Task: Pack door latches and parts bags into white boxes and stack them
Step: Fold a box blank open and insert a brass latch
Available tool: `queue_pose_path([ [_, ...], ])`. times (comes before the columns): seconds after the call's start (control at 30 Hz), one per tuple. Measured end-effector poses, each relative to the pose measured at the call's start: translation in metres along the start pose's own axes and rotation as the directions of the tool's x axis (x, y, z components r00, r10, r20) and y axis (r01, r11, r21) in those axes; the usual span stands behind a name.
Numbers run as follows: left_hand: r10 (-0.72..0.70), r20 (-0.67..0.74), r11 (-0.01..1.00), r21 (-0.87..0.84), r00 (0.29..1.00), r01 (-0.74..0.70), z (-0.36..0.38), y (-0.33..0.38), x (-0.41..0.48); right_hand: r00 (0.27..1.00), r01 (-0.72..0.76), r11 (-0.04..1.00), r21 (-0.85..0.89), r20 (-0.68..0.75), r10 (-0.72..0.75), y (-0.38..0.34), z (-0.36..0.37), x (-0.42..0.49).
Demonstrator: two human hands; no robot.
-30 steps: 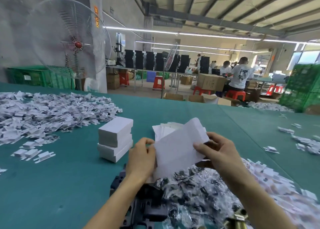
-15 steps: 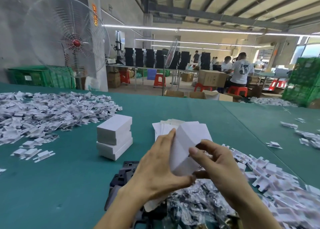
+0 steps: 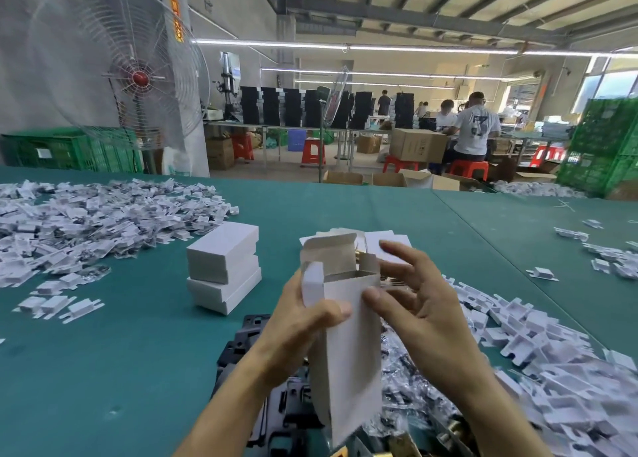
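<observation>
White box (image 3: 348,353) being held up, standing tall, in the middle of the view, just above the near edge of the big green table (image 3: 138,353). Sitting on that table, from big to small: a wide heap of white bits (image 3: 86,222) far on the left, another heap of white card bits (image 3: 552,370) on the right, shiny parts bags (image 3: 411,387) and black latch pieces (image 3: 248,346) down below the hands, a stack of two shut boxes (image 3: 224,266) just left of the hands, and some flat boxes (image 3: 390,239) lying behind.

Looking like the opening-up step, getting the box ready for filling. Gripping it with the left hand (image 3: 293,329), thumb in front and fingers hidden behind. Spreading the right hand (image 3: 417,308) wide beside the box, gripping nothing as far as can be seen, only its thumb (image 3: 371,294) touching the front. Seeing something gold behind those fingers, too small for telling what.

For doing it well, probably: squeezing softly, not crushing the thin card; making the top hole square; pushing the lid flap (image 3: 328,249) back and the little side flaps (image 3: 312,280) out, away from the hole; checking the bottom, not showing clearly here, before dropping anything heavy in; holding the box straight up, not tipping.
</observation>
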State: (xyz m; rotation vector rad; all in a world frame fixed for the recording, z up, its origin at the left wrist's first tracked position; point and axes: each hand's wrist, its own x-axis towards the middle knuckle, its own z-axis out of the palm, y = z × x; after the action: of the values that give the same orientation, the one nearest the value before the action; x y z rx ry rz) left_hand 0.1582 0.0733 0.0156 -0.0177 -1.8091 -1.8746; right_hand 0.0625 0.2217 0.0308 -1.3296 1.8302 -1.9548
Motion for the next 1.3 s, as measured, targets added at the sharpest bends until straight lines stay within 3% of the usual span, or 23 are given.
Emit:
queue_pose_path([
  [0.1,-0.021,-0.031,0.997,-0.069,0.999,0.019,0.001,-0.001,0.001,1.000,-0.013,0.998,0.063,0.025,0.011,-0.001,0.003,0.000],
  [0.27,-0.010,-0.082,1.000,-0.005,0.997,0.009,0.003,0.000,0.001,0.979,-0.179,0.973,0.146,0.126,0.161,0.002,0.002,-0.002],
  [0.37,0.025,-0.109,0.999,0.038,0.994,-0.021,0.007,-0.001,0.002,0.973,-0.219,0.962,0.162,0.108,0.203,0.007,0.001,-0.002],
  [0.47,0.084,-0.270,0.983,0.181,0.959,-0.035,0.010,-0.003,0.001,0.982,-0.187,0.968,0.170,0.059,0.179,0.007,0.000,0.000],
  [0.53,0.206,-0.339,0.964,0.234,0.918,-0.130,0.011,-0.004,0.000,0.990,-0.141,0.978,0.154,0.013,0.141,0.005,0.001,0.000],
  [0.63,0.281,-0.240,0.956,0.158,0.929,-0.248,0.012,-0.003,0.001,0.994,-0.090,0.987,0.136,-0.048,0.098,0.002,0.001,0.001],
  [0.7,0.242,-0.161,0.968,0.105,0.957,-0.227,0.013,-0.005,0.000,0.995,-0.070,0.990,0.122,-0.059,0.078,-0.001,0.001,0.002],
  [0.8,0.222,-0.094,0.961,0.190,0.971,-0.201,0.013,-0.007,-0.001,0.999,-0.049,0.998,0.043,-0.018,0.050,-0.003,0.000,0.001],
  [1.07,0.198,-0.116,0.926,0.348,0.973,-0.146,0.006,-0.011,0.000,0.997,-0.075,0.989,-0.127,0.006,0.077,-0.005,0.000,0.002],
  [1.3,0.272,-0.198,0.921,0.338,0.942,-0.195,0.002,-0.005,-0.002,0.986,0.041,0.998,0.038,-0.161,-0.034,-0.016,0.005,0.000],
])
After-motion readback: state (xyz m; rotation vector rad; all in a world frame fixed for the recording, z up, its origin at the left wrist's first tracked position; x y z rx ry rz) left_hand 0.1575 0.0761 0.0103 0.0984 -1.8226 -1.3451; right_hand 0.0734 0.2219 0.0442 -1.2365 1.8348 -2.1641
